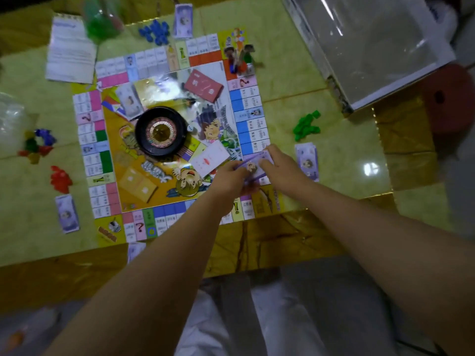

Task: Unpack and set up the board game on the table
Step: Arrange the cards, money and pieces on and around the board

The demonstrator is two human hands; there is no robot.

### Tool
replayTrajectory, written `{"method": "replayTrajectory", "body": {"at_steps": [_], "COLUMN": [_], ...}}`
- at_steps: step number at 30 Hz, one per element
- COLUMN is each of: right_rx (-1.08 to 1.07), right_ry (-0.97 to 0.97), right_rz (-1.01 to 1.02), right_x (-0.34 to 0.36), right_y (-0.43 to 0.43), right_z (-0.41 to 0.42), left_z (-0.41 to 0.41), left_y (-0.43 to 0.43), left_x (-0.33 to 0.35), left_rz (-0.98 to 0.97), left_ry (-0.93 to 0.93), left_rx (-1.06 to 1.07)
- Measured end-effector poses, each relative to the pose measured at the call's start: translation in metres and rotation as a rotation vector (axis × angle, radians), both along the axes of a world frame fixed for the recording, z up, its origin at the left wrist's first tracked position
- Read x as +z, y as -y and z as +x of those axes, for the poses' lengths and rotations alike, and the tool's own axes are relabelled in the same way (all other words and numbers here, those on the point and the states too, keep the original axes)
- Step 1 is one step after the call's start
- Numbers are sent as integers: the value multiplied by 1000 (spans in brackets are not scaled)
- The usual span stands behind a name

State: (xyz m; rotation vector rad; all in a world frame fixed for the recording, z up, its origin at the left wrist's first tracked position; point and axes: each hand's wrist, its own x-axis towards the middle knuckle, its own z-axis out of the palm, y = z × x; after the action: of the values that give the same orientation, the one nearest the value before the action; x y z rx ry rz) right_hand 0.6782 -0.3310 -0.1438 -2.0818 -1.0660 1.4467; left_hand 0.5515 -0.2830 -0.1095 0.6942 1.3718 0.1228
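Held item: banknote wad (pixel 253 167), purple, printed with a cartoon face, held over the 4 o'clock corner of the game board (pixel 159 211).
Left hand: I see the left hand (pixel 231 176) with its fingers and thumb pinched on the wad's 8 o'clock end.
Right hand: the right hand (pixel 279 163) has its fingers curled over the wad's 2 o'clock end and closed on it. The thumb is hidden.
Long axis: I read the wad as running from 8 to 2 o'clock.
Key relation: a laid banknote pile (pixel 307 161) lies at 3 o'clock from the right hand, on the table (pixel 321 201) near the board's edge. The right hand is the nearer one.
Step judged: dealing money. I would feed the next note off with the right hand.
Writing: question marks show on several border squares. The red card deck (pixel 204 86) carries Chinese characters, and the price figures are too blurred to read. I find no brand.
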Motion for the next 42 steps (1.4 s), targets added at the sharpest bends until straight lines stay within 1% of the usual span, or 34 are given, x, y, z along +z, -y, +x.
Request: {"method": "replayTrajectory", "body": {"at_steps": [5,7,9,12,15,18,21,24,26,29,31,33,35,39,42], "right_rx": [75,99,81,92,26,-25,-22,-80,-145,-195,-185,-142,-86,-36,34], "right_ry": [-65,-51,-83,-109,-81,-44,-38,-74,-109,-135,-126,-88,-40,-63,-89], "right_rz": [-90,-49,29,69,90,81,51,42,22,16,-6,-14,3,56,38], "right_x": [12,15,16,19,28,33,34,38,42,46,44,40,35,27,26], "right_y": [-21,-27,-31,-36,-46,-61,-80,-101,-116,-140,-155,-169,-178,-202,-224], "right_z": [-43,-59,-73,-89,-105,-122,-140,-158,-170,-185,-193,-199,-204,-205,-202], "left_z": [-44,-64,-82,-101,-118,-132,-146,-169,-184,-206,-220,-231,-239,-246,-247], "left_y": [-7,-8,-11,-19,-29,-43,-63,-89,-107,-133,-149,-162,-171,-191,-211], "left_x": [4,5,7,6,7,8,4,0,0,-3,-9,-16,-21,-25,-26], "left_rz": [46,75,119,167,210,247,283,373,424,459,436,420,427,449,499], "left_ry": [-7,-31,-68,-92,-99,-43,-90,-132,-121,-143,-172,-162,-156,-110,-99], "left_rx": [71,23,-35,-44,-11,0,-40,-25,-37,-50,-6,32,18,-17,4]}}
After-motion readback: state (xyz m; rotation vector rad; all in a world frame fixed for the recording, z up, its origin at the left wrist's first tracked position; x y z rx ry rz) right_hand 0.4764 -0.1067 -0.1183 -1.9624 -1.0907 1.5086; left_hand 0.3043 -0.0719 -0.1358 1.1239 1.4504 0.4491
